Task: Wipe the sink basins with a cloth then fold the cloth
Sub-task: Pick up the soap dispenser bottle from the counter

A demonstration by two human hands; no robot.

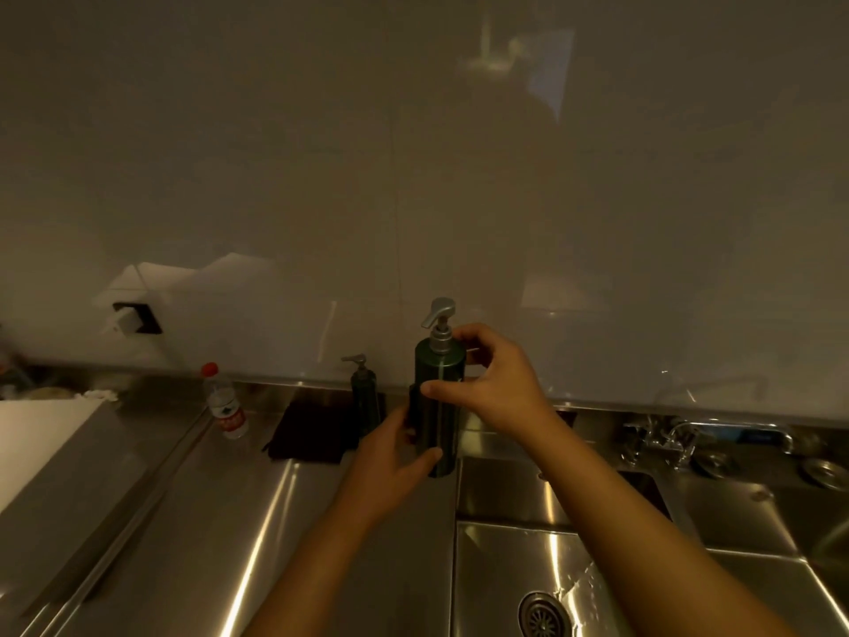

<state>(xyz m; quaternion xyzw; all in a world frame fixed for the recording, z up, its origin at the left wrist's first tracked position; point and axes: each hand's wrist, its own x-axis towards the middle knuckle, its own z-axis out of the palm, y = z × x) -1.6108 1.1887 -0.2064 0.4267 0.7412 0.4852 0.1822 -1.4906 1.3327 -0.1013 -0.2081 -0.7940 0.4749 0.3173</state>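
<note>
Both my hands hold a tall dark green pump bottle [440, 388] with a silver pump head, upright above the counter beside the sink. My left hand [390, 457] grips its lower part from the left. My right hand [487, 374] grips its upper part from the right, thumb across the front. A dark cloth [312, 429] lies flat on the steel counter behind and left of the bottle. The near steel sink basin [505, 567] with its round drain [544, 616] lies below my right forearm. A second basin [753, 512] sits to the right.
A smaller dark pump bottle [365, 397] stands at the back of the cloth. A clear water bottle with a red cap [225, 402] stands further left. A faucet [680, 439] rises behind the right basin. A white board [36, 434] lies at far left. The wall is close behind.
</note>
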